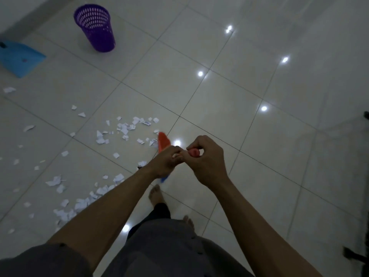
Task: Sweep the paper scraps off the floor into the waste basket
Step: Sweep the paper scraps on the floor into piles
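I am judging this barely begun: paper scraps point(123, 130) are lying scattered ahead and left of my fingers, none gathered. I am clamping both hands on the broom point(163, 141), right hand point(207, 156) curled around its top end, left hand point(167, 160) just below. Its long axis is running steeply down, head pointing forward beyond my fingers. Waste basket point(93, 27) and dustpan point(18, 56) are standing well ahead-left

No text, label, brand or number can be read anywhere. The blue dustpan point(19, 57), left of the purple waste basket point(93, 27), carries a small dark mark (too blurred to tell what it is).
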